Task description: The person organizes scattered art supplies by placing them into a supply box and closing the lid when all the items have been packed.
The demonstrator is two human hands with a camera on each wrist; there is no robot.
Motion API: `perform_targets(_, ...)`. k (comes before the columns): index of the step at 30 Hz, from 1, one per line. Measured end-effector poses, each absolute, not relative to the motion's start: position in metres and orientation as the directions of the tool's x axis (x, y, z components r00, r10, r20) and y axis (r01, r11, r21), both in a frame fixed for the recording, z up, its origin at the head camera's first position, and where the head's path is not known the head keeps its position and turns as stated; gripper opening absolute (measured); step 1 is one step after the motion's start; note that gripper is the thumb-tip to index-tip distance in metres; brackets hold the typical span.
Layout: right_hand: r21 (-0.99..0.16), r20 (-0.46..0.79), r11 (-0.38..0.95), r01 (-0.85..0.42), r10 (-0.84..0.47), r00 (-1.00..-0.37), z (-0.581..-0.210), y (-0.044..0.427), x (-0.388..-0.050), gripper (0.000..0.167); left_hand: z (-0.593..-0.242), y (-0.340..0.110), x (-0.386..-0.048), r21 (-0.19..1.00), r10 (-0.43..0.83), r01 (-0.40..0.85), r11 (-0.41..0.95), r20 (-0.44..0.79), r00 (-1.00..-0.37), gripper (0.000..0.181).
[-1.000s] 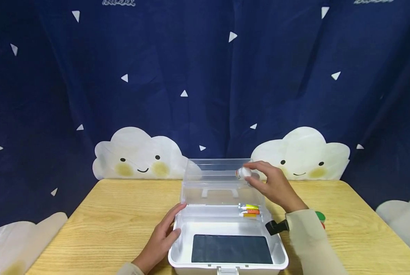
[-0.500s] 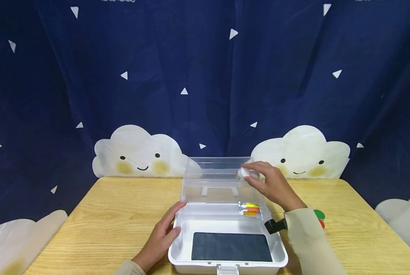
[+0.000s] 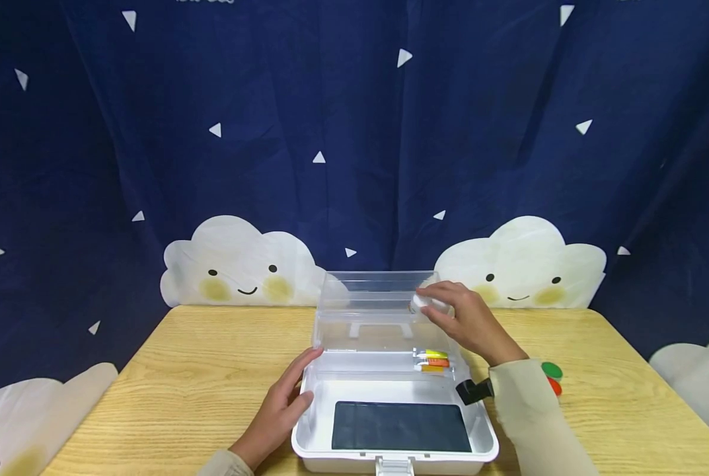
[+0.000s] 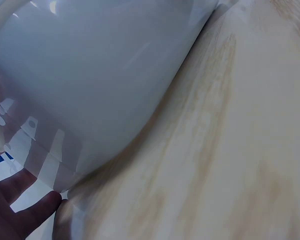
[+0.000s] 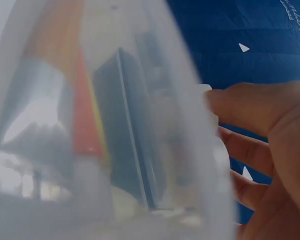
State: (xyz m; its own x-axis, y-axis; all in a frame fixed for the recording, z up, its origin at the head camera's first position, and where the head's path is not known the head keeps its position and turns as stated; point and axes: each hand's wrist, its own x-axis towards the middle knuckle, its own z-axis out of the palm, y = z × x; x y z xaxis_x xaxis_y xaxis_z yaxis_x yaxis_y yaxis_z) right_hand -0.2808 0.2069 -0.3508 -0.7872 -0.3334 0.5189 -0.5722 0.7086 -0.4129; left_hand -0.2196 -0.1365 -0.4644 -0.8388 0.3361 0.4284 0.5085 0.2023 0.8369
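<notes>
My right hand [image 3: 473,325] pinches a small white-capped jar [image 3: 420,302] between thumb and fingers, at the right end of the upper clear tray. Another white rounded shape [image 3: 441,307] shows just behind the fingers. In the right wrist view, that hand [image 5: 277,145] reaches past a cloudy plastic wall [image 5: 190,125]. My left hand [image 3: 281,410] lies along the left side of the white plastic box [image 3: 308,433]; its fingertips touch the box edge. Up close, the left wrist view shows the fingers [image 4: 40,212] against the glossy outer wall [image 4: 100,75].
Several paint tubes [image 3: 433,361] in yellow and orange lie in the lower tray. A dark flat rectangle [image 3: 400,427] covers the box floor. Green [image 3: 552,371] and red [image 3: 554,386] round pieces sit on the wooden table [image 3: 223,377] beside the right sleeve.
The right hand has turned the jar slightly and lowered it against the tray, so less of its coloured label shows. My left hand has kept its place.
</notes>
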Motion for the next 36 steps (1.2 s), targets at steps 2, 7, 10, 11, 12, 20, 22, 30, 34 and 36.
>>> perform_targets(2, -0.408, 0.523, 0.716, -0.566, -0.325, -0.788, -0.3505, 0.2067, -0.2811, 0.025, -0.4646, -0.1363, -0.2197, 0.838, 0.336, 0.508, 0.201, 0.428, -0.839, 0.069)
perform_targets(7, -0.408, 0.520, 0.733, -0.544, -0.304, -0.798, -0.3489, 0.2067, -0.2809, 0.019, -0.4644, -0.1362, -0.2200, 0.837, 0.334, 0.508, 0.204, 0.428, -0.840, 0.069)
perform_targets(10, -0.412, 0.515, 0.733, -0.541, -0.302, -0.802, -0.3478, 0.2066, -0.2805, 0.019, -0.4638, -0.1363, -0.2198, 0.833, 0.339, 0.516, 0.199, 0.436, -0.834, 0.068)
perform_targets(11, -0.413, 0.514, 0.732, -0.541, -0.303, -0.802, -0.3475, 0.2067, -0.2804, 0.019, -0.4635, -0.1362, -0.2196, 0.831, 0.342, 0.520, 0.198, 0.438, -0.831, 0.068)
perform_targets(12, -0.414, 0.514, 0.731, -0.542, -0.304, -0.802, -0.3473, 0.2067, -0.2804, 0.019, -0.4632, -0.1361, -0.2195, 0.828, 0.347, 0.526, 0.195, 0.443, -0.827, 0.068)
perform_targets(20, -0.414, 0.523, 0.720, -0.557, -0.312, -0.793, -0.3484, 0.2078, -0.2803, 0.019, -0.4633, -0.1361, -0.2190, 0.830, 0.337, 0.521, 0.200, 0.441, -0.832, 0.068)
perform_targets(22, -0.411, 0.528, 0.718, -0.561, -0.315, -0.789, -0.3488, 0.2079, -0.2804, 0.019, -0.4638, -0.1366, -0.2189, 0.829, 0.334, 0.521, 0.203, 0.442, -0.832, 0.068)
perform_targets(30, -0.423, 0.531, 0.705, -0.569, -0.316, -0.786, -0.3511, 0.2076, -0.2831, 0.021, -0.4637, -0.1390, -0.2189, 0.830, 0.324, 0.515, 0.214, 0.437, -0.839, 0.068)
perform_targets(34, -0.434, 0.521, 0.707, -0.558, -0.308, -0.796, -0.3523, 0.2091, -0.2816, 0.021, -0.4633, -0.1382, -0.2186, 0.836, 0.334, 0.511, 0.199, 0.433, -0.837, 0.067)
perform_targets(36, -0.443, 0.510, 0.709, -0.549, -0.305, -0.804, -0.3531, 0.2098, -0.2801, 0.022, -0.4634, -0.1382, -0.2183, 0.837, 0.341, 0.513, 0.191, 0.433, -0.834, 0.067)
